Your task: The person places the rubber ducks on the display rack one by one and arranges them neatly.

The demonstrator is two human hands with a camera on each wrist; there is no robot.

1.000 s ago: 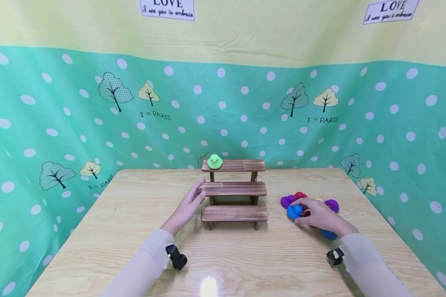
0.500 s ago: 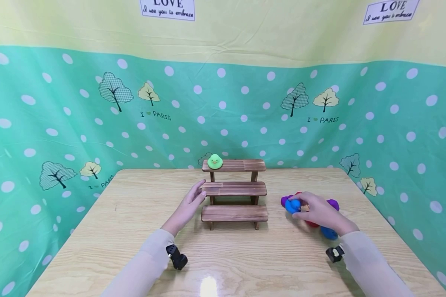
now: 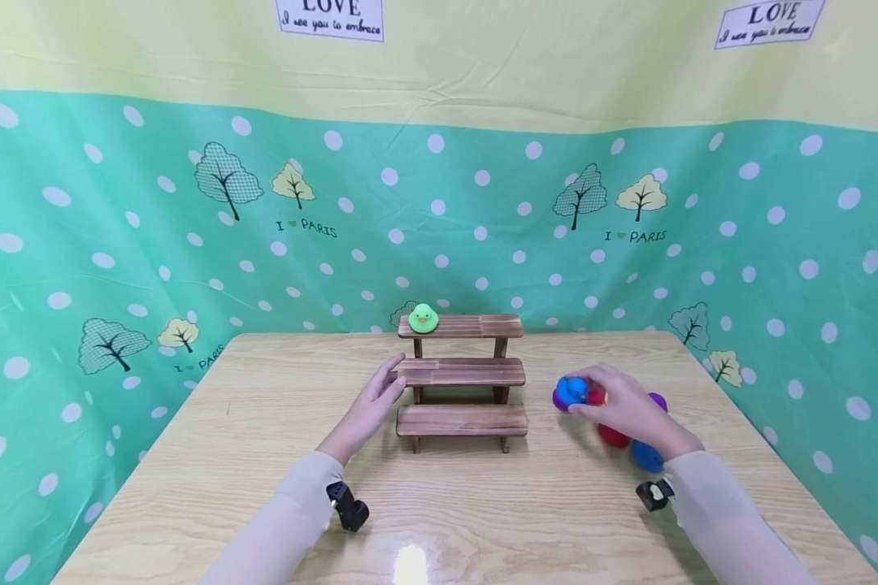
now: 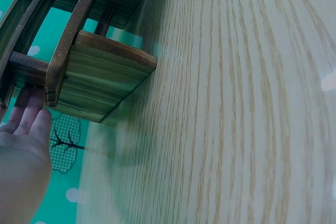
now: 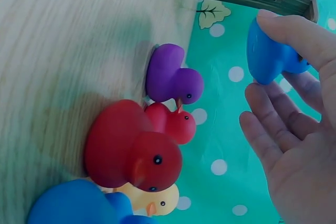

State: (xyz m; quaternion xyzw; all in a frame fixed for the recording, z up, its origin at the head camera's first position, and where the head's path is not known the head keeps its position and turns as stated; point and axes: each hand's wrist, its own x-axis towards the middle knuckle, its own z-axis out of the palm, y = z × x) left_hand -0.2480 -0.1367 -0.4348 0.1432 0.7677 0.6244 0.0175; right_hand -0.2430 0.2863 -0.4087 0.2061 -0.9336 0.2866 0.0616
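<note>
My right hand [image 3: 627,406] pinches a blue rubber duck [image 5: 268,53] between thumb and fingers, lifted above the table in the right wrist view. Below it are a purple duck [image 5: 170,74], a small red duck [image 5: 172,123], a larger red duck [image 5: 131,148], a yellow duck [image 5: 152,199] and another blue duck [image 5: 73,205]. At the left end of a three-tier wooden shelf [image 3: 461,372], my left hand [image 3: 366,406] rests its extended fingers at the middle tier. A green duck [image 3: 423,318] sits at the left of the top tier, facing me.
The shelf stands mid-table, with the pale wooden table [image 3: 278,422] around it. A green dotted curtain [image 3: 475,211] hangs behind and along both sides. Another purple duck [image 3: 658,400] shows partly behind my right hand.
The right hand has lifted the blue duck from the group and moved it slightly up and to the left in the head view. The left hand stays at the shelf.
</note>
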